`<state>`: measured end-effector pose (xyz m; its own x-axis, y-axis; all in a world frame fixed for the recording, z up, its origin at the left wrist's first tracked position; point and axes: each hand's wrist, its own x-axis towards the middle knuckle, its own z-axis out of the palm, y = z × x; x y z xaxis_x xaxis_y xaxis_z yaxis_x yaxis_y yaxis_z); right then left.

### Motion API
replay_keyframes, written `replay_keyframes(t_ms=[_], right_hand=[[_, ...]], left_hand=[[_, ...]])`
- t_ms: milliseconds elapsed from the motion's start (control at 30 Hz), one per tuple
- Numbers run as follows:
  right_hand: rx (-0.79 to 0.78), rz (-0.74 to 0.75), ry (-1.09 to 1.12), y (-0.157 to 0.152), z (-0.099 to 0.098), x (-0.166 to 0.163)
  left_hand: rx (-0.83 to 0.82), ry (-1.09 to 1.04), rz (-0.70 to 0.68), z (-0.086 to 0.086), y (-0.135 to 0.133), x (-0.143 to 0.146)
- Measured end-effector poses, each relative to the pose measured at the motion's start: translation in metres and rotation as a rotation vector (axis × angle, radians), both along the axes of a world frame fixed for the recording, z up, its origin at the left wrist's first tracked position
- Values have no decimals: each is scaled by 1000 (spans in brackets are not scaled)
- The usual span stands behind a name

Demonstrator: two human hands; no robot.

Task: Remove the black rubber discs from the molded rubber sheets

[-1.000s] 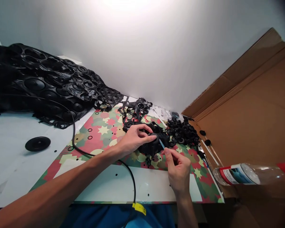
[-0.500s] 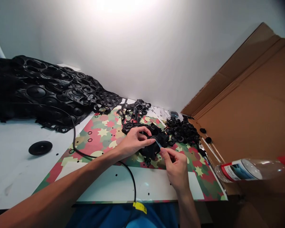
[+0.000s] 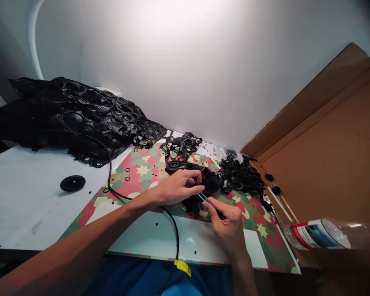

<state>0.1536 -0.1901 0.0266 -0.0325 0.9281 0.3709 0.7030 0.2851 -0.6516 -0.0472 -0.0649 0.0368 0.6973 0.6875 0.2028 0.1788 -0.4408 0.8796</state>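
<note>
My left hand (image 3: 179,187) is closed, thumb and curled fingers pinching a black rubber piece that they mostly hide. In my right hand (image 3: 226,218) is a pair of thin metal tweezers (image 3: 202,197), gripped between thumb and fingers. The tweezers' tips point up and left, reaching the left thumb. Just behind and under both hands lies a clump of black rubber scrap (image 3: 212,181). To its right is a heap of small black rubber rings (image 3: 242,176).
A large moulded black rubber sheet (image 3: 92,119) covers the left back. One black disc (image 3: 73,183) lies on the white surface. A black cable (image 3: 175,230) with a yellow tag crosses the camouflage-patterned mat (image 3: 142,168). A clear bottle (image 3: 320,234) and cardboard (image 3: 323,135) stand at right.
The view has shifted slightly, so the scene sits further right. My right hand has lowered a little and the tweezers' two prongs show more clearly. My left hand keeps its pinch.
</note>
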Motion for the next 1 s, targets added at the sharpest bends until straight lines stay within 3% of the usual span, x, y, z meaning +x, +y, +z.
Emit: replay_keyframes(t_ms=[100, 333, 533, 733, 1000], right_hand=[[4, 29, -50, -2, -1, -8], [64, -90, -29, -6, -6, -11], [28, -116, -30, -6, -2, -8], [108, -117, -169, -4, 0, -17], [228, -203, -504, 1, 0, -25]], left_hand=[[43, -49, 39, -3, 1, 1], [-201, -197, -4, -9, 9, -1], [-257, -210, 45, -5, 6, 0], [-188, -173, 109, -6, 4, 2], [37, -21, 205, -3, -5, 6]])
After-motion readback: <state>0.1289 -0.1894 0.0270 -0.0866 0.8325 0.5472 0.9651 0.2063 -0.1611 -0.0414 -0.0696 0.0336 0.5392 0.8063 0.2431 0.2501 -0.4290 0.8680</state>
